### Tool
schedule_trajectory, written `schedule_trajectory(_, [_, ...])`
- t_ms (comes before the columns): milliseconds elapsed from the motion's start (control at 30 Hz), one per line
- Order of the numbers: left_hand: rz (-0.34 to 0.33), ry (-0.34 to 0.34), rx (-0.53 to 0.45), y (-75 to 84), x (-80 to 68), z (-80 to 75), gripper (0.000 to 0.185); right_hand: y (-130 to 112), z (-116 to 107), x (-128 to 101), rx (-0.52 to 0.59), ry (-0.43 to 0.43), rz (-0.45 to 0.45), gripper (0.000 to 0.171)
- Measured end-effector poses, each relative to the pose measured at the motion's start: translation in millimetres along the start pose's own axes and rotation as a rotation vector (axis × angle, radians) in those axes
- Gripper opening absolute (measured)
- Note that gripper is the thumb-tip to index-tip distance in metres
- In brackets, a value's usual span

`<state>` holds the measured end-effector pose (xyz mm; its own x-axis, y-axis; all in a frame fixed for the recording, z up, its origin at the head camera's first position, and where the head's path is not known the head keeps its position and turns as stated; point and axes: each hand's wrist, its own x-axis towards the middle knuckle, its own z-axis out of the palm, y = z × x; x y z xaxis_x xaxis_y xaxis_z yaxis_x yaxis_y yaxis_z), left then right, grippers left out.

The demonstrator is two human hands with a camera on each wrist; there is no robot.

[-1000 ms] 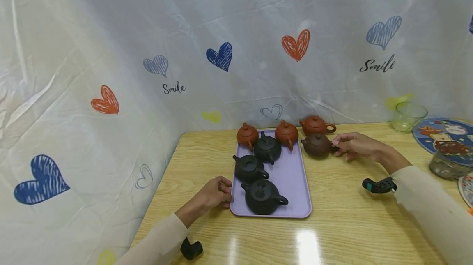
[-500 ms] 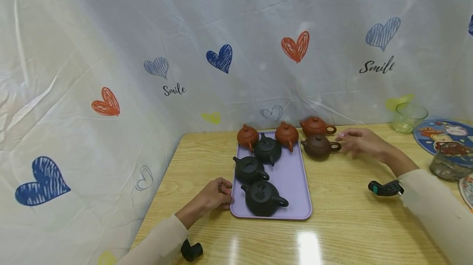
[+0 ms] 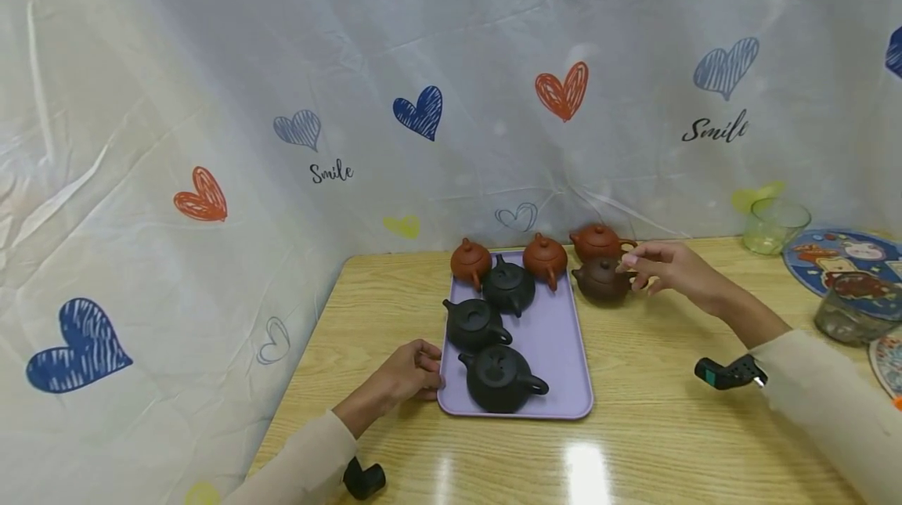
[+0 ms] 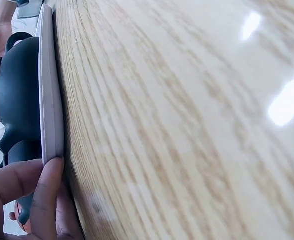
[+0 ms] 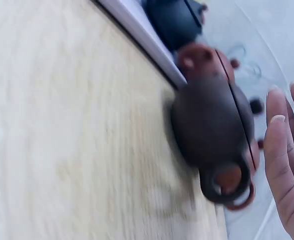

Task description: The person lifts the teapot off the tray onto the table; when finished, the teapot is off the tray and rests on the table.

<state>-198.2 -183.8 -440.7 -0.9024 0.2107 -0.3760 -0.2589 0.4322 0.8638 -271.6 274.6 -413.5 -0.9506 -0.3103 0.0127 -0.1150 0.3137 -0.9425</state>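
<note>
My left hand (image 3: 409,370) holds the left rim of a lilac tray (image 3: 560,356). In the left wrist view, its fingers (image 4: 48,192) pinch the tray's edge near a black teapot (image 4: 19,85). My right hand (image 3: 669,270) hovers with loosely bent fingers over the handle side of a dark brown teapot (image 3: 600,283), holding nothing. In the right wrist view, thumb and fingers (image 5: 276,145) stand apart from that teapot's lid knob. Behind it is a reddish-brown teapot (image 3: 597,242). On the tray sit three black teapots, one at the front (image 3: 497,380), and two small reddish-brown teapots at the back.
A pale green glass (image 3: 775,227) stands at the back right beside a round blue patterned mat (image 3: 817,266). A clear bowl (image 3: 853,317) overlaps the mat. A curtain printed with hearts (image 3: 493,59) hangs behind the wooden table (image 3: 655,442).
My right hand let go of the dark brown teapot's handle, drew back to the right, then came left again over the teapot. The left hand and tray have not moved.
</note>
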Motion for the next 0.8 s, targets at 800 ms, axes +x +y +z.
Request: schedule_trajectory(800, [0.012,-0.016,0.002,-1.1,0.8,-1.5,0.044,-29.3,140.0,-29.0,-0.025,-0.317,-0.022,0.024])
